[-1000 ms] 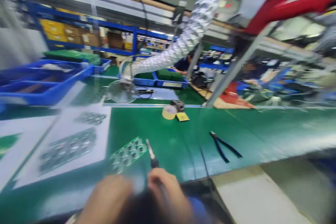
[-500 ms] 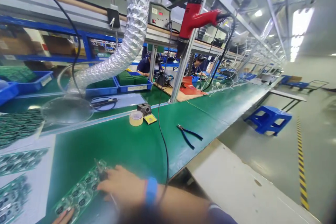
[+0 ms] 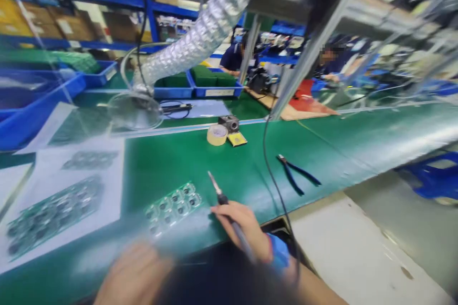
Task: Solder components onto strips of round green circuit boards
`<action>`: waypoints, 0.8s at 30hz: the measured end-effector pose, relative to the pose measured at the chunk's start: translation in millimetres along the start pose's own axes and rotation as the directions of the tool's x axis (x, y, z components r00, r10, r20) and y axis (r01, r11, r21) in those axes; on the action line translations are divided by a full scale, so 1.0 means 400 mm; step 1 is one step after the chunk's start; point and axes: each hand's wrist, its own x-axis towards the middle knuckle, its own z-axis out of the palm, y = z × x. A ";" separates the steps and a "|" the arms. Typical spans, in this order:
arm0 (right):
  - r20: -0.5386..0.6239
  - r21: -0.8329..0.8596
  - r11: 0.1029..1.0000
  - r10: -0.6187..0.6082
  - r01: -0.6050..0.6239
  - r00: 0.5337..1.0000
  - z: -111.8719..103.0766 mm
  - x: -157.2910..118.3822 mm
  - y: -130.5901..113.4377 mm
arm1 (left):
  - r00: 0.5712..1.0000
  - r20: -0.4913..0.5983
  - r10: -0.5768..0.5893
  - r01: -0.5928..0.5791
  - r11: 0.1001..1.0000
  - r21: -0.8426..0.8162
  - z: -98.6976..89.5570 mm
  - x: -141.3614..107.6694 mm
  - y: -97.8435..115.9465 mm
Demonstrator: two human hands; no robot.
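Closed around a soldering iron (image 3: 225, 202), my right hand (image 3: 243, 224) is over the front of the green bench, and the iron's tip points up and away. A blue band circles that wrist. Just left of the iron's tip lies a green circuit board panel (image 3: 173, 206) with several dark round parts, flat on the mat and touched by neither hand. My left hand (image 3: 138, 271) is near the bench's front edge, below the panel; motion blur hides its fingers. Blue-handled cutting pliers (image 3: 296, 174) lie to the right of my right hand.
More circuit boards (image 3: 55, 214) rest on white sheets at left. Behind the panel are a tape roll (image 3: 217, 135) and an iron stand with a yellow sponge (image 3: 236, 139). A black cable (image 3: 268, 162) hangs before the pliers. Two people work across the bench.
My right hand has drawn back from the panel, bringing the soldering iron with it. My left hand has let go of the panel and moved toward the front edge. The view has swung left.
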 end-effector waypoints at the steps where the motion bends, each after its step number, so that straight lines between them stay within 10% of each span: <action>1: -0.014 0.001 1.000 0.026 -0.026 1.000 -0.011 -0.007 0.003 | 1.000 0.018 -0.022 0.022 1.000 -0.003 0.001 0.012 0.023; 7: 0.012 0.057 0.998 0.019 -0.020 1.000 -0.055 -0.027 0.026 | 0.980 0.145 -0.138 0.147 0.988 -0.047 0.016 0.052 0.075; 17: -0.035 0.147 0.982 0.129 -0.122 0.991 -0.048 -0.013 0.031 | 0.933 0.071 -0.354 0.356 0.934 -0.026 -0.048 0.135 -0.126; 24: -0.087 0.250 0.958 0.166 -0.140 0.982 -0.032 -0.022 0.037 | 0.926 0.168 -0.337 0.363 0.917 -0.164 0.017 0.217 -0.177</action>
